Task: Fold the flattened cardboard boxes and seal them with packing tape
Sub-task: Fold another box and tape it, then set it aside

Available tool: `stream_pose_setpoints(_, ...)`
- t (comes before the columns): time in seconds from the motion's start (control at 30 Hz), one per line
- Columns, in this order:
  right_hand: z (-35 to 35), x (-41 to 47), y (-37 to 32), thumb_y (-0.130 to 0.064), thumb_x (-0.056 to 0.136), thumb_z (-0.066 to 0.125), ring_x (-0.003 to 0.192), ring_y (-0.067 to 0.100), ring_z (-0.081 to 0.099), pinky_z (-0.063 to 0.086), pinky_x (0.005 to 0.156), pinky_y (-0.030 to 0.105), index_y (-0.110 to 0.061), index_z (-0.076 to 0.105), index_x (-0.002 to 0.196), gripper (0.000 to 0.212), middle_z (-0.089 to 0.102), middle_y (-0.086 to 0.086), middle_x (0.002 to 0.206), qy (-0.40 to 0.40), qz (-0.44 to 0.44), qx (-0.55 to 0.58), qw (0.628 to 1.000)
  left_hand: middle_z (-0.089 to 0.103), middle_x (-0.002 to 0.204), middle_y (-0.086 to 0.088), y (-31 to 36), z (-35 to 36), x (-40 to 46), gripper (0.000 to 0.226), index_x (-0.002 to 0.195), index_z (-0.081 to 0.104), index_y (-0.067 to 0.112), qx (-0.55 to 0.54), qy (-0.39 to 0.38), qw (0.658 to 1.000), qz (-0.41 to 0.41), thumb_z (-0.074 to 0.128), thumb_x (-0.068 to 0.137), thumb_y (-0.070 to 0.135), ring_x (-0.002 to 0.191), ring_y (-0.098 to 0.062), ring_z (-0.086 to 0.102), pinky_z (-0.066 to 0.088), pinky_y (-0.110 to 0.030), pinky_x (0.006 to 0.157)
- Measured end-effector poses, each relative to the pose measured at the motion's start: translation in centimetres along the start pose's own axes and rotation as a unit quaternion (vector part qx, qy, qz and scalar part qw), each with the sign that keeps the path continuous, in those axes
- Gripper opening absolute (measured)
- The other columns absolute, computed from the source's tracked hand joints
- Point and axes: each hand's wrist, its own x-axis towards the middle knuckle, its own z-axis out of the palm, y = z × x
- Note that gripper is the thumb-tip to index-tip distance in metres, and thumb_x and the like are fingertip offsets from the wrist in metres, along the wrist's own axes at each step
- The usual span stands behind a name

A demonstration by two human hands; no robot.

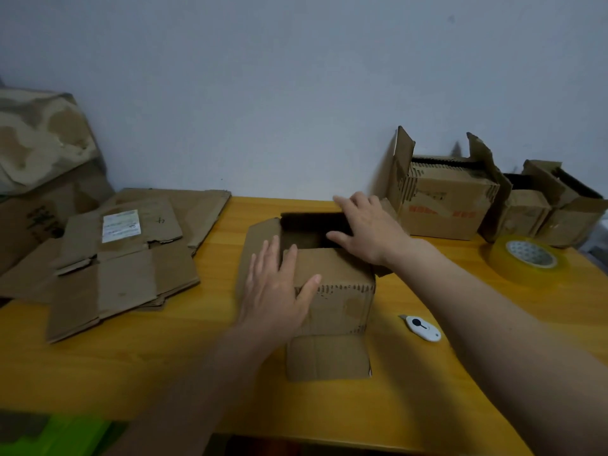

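Both hands, left (pixel 274 291) and right (pixel 368 225), press flat-fingered on a cardboard box (pixel 339 291) on the yellow table (pixel 197 373).

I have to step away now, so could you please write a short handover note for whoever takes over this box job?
Left hand: open, flat on the near top flap of the box at the table's middle.
Right hand: open, pressing the far-right flap.
Box top is still partly open and shows no fresh tape.
Tape roll lies right; small white cutter just right of the box.
Flattened boxes are stacked left; erected boxes stand at the back right, top flaps up.
Left: close flaps, tape, then fold the stack.
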Motion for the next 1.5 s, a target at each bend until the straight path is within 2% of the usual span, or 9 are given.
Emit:
stream_pose_setpoints(0.23, 2.0, -2.4, 0.0, -0.066, 0.093, 0.02, 0.14, 0.025, 0.023, 0.009, 0.113, 0.062, -0.033, 0.033, 0.145, 0.063, 0.034, -0.001, 0.149, -0.11, -0.008, -0.103, 0.989, -0.004, 0.162, -0.008, -0.6, -1.8, -0.3, 0.105, 0.154, -0.007, 0.021, -0.074, 0.096, 0.983, -0.138, 0.053, 0.082, 0.068, 0.149, -0.027, 0.005, 0.013, -0.042, 0.118)
stream_pose_setpoints(0.43, 1.4, -2.5, -0.2, -0.066, 0.093, 0.025, 0.14, 0.025, 0.023, 0.01, 0.113, 0.061, -0.033, 0.035, 0.144, 0.061, 0.032, 0.0, 0.15, -0.109, 0.002, -0.097, 0.989, 0.022, 0.158, 0.006, 0.8, -2.7, -0.2, 0.099, 0.155, 0.003, 0.026, -0.259, 0.125, 0.957, 0.041, 0.07, 0.084, 0.041, 0.135, -0.007, 0.035, 0.032, -0.027, 0.106)
stream_pose_setpoints(0.57, -0.2, -3.1, 0.6, -0.059, 0.094, 0.036, 0.14, 0.03, 0.024, 0.023, 0.112, 0.052, -0.023, 0.033, 0.143, 0.061, 0.03, 0.009, 0.151, 0.0, 0.086, -0.093, 0.992, 0.002, 0.163, 0.008, 0.6, -0.8, 0.1, 0.092, 0.155, 0.004, 0.027, -0.103, -0.051, 0.99, 0.084, 0.052, 0.087, 0.064, 0.148, -0.008, 0.001, 0.015, -0.039, 0.12)
stream_pose_setpoints(0.7, -1.9, -4.3, 1.3, -0.052, 0.097, 0.038, 0.132, 0.029, 0.038, 0.038, 0.098, 0.039, -0.011, 0.025, 0.148, 0.067, 0.041, 0.011, 0.146, 0.041, 0.195, 0.125, 0.972, -0.018, 0.161, 0.004, 0.7, 0.3, 0.1, 0.088, 0.155, 0.005, 0.027, -0.053, -0.061, 0.995, 0.066, 0.048, 0.088, 0.065, 0.147, -0.016, -0.019, 0.005, -0.044, 0.119)
stream_pose_setpoints(0.8, -1.7, -5.4, -0.2, -0.047, 0.099, 0.037, 0.122, 0.015, 0.046, 0.04, 0.085, 0.023, -0.015, 0.037, 0.145, 0.056, 0.045, 0.003, 0.144, -0.016, 0.148, 0.382, 0.912, -0.02, 0.16, -0.004, 1.3, 0.3, -0.1, 0.081, 0.153, 0.01, 0.033, -0.054, -0.068, 0.996, 0.018, 0.05, 0.089, 0.063, 0.149, -0.026, -0.009, 0.011, -0.047, 0.12)
stream_pose_setpoints(0.97, 2.3, -5.6, -1.1, -0.046, 0.095, 0.047, 0.143, 0.023, 0.022, 0.028, 0.113, 0.047, -0.028, 0.049, 0.137, 0.045, 0.027, 0.002, 0.154, -0.053, 0.168, 0.278, 0.944, -0.012, 0.161, -0.008, 2.0, 0.5, -1.2, 0.077, 0.153, 0.016, 0.033, -0.023, -0.058, 0.998, 0.017, 0.054, 0.09, 0.055, 0.147, -0.029, 0.007, 0.02, -0.043, 0.117)
stream_pose_setpoints(1.1, 2.5, -5.7, 0.0, -0.025, 0.091, 0.061, 0.111, 0.013, 0.052, 0.047, 0.097, 0.038, -0.028, 0.065, 0.114, 0.023, 0.052, -0.005, 0.128, -0.018, 0.168, 0.341, 0.925, -0.007, 0.158, -0.013, 3.4, 0.2, -3.7, 0.078, 0.151, 0.017, 0.027, 0.005, -0.05, 0.998, 0.031, 0.059, 0.089, 0.049, 0.142, -0.029, 0.012, 0.023, -0.038, 0.114)
stream_pose_setpoints(1.33, 0.5, -6.1, 3.0, -0.006, 0.09, 0.062, 0.116, 0.009, 0.05, 0.044, 0.098, 0.03, -0.024, 0.073, 0.101, 0.024, 0.048, -0.013, 0.132, -0.134, 0.102, 0.452, 0.876, 0.047, 0.141, 0.005, 1.8, -3.2, -3.0, 0.077, 0.141, 0.046, 0.03, 0.104, -0.026, 0.956, 0.274, 0.057, 0.076, 0.07, 0.125, -0.016, 0.037, 0.037, -0.035, 0.1)
stream_pose_setpoints(1.5, 1.1, -6.0, 3.1, -0.003, 0.093, 0.055, 0.111, 0.013, 0.057, 0.048, 0.094, 0.029, -0.019, 0.069, 0.108, 0.025, 0.06, -0.002, 0.125, -0.144, 0.075, 0.471, 0.867, -0.018, 0.156, 0.016, 0.9, -2.8, 0.5, 0.104, 0.145, -0.013, 0.047, 0.21, -0.18, 0.919, 0.28, 0.024, 0.059, 0.094, 0.147, -0.014, -0.016, -0.013, -0.041, 0.118)
